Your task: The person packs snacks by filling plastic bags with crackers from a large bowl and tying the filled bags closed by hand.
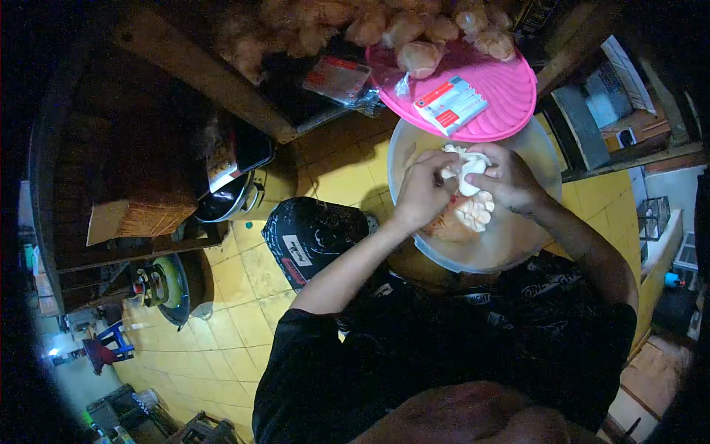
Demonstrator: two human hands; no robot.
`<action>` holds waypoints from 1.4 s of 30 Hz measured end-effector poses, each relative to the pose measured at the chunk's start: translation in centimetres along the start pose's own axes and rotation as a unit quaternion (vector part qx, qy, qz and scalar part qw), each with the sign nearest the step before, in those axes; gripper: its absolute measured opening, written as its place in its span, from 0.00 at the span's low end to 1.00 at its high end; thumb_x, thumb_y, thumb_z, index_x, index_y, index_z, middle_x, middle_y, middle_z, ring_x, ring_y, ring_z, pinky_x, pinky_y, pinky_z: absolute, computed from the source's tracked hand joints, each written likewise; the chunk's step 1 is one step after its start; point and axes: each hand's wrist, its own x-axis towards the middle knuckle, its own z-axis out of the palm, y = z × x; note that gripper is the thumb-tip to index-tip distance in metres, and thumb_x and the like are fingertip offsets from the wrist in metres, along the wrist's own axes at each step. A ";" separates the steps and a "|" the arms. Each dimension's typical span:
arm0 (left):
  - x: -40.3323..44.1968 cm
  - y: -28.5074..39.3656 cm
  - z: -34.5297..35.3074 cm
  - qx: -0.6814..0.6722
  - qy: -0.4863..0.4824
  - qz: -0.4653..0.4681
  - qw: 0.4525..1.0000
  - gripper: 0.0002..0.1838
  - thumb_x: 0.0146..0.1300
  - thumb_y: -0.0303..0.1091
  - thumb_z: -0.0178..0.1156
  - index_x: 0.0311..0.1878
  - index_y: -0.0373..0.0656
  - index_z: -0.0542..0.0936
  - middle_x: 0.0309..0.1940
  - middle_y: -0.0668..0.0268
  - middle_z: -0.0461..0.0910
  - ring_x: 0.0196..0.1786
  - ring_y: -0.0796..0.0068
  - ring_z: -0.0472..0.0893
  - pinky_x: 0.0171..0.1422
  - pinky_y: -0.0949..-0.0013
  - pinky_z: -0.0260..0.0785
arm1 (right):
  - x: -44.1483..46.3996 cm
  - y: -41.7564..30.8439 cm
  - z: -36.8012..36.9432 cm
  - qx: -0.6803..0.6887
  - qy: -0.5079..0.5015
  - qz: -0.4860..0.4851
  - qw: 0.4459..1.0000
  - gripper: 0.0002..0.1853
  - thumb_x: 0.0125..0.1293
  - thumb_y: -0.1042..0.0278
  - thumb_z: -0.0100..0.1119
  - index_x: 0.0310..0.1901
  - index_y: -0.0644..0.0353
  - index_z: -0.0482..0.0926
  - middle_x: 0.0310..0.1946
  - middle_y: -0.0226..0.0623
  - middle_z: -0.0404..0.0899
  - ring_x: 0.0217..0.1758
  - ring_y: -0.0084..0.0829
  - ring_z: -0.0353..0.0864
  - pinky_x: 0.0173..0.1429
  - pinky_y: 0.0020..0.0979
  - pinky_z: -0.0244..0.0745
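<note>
Both hands are over a large translucent plastic tub (543, 152). My left hand (430, 186) has its fingers curled on one side of a soft white lump (471, 164). On the other side, my right hand (512, 180) pinches the same lump between thumb and fingers. The lump looks pliable and torn, but its exact kind is unclear. Lower in the tub lies a cluster of white rounded pieces (475, 212), with reddish-brown matter (444, 226) beside it. A red and white packet (452, 106) rests on a pink ridged lid (503, 122) at the tub's far side.
Several clear bags with tan contents (420, 58) sit beyond the lid. Another red-labelled packet (337, 78) is to their left. A large metal pot (255, 196), a cardboard box (144, 220) and a wok-like pan (177, 292) are at left. Yellow tiles (237, 296) cover the floor.
</note>
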 end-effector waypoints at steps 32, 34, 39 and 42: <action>0.3 0.6 0.3 -0.251 0.010 -0.108 0.962 0.17 0.63 0.29 0.61 0.53 0.31 0.75 0.35 0.61 0.81 0.30 0.77 0.80 0.31 0.75 0.75 | -0.2 -0.4 0.7 -0.011 -0.054 -0.183 0.981 0.23 0.56 0.85 0.52 0.56 0.69 0.69 0.45 0.46 0.78 0.47 0.31 0.80 0.49 0.31 0.76; 0.4 -0.1 0.4 -0.232 0.013 -0.088 0.969 0.15 0.61 0.27 0.62 0.50 0.31 0.77 0.38 0.60 0.81 0.30 0.77 0.81 0.29 0.75 0.75 | -0.3 -0.4 0.7 -0.093 -0.037 -0.228 0.969 0.23 0.55 0.85 0.54 0.55 0.69 0.70 0.45 0.46 0.78 0.49 0.32 0.80 0.51 0.32 0.76; 0.7 -1.2 0.3 -0.149 0.037 -0.058 0.986 0.12 0.59 0.25 0.62 0.47 0.33 0.80 0.39 0.60 0.81 0.29 0.77 0.81 0.29 0.75 0.76 | -0.7 -0.8 2.5 0.156 0.062 -0.086 0.982 0.09 0.59 0.79 0.58 0.42 0.69 0.77 0.39 0.45 0.80 0.46 0.33 0.81 0.50 0.33 0.78; 0.8 -2.7 0.7 -0.074 0.056 0.022 0.995 0.12 0.61 0.25 0.60 0.48 0.35 0.80 0.35 0.62 0.82 0.28 0.77 0.81 0.30 0.76 0.75 | 0.1 1.1 1.5 0.027 0.010 -0.015 0.999 0.15 0.61 0.83 0.56 0.50 0.73 0.72 0.46 0.43 0.74 0.51 0.30 0.78 0.55 0.30 0.76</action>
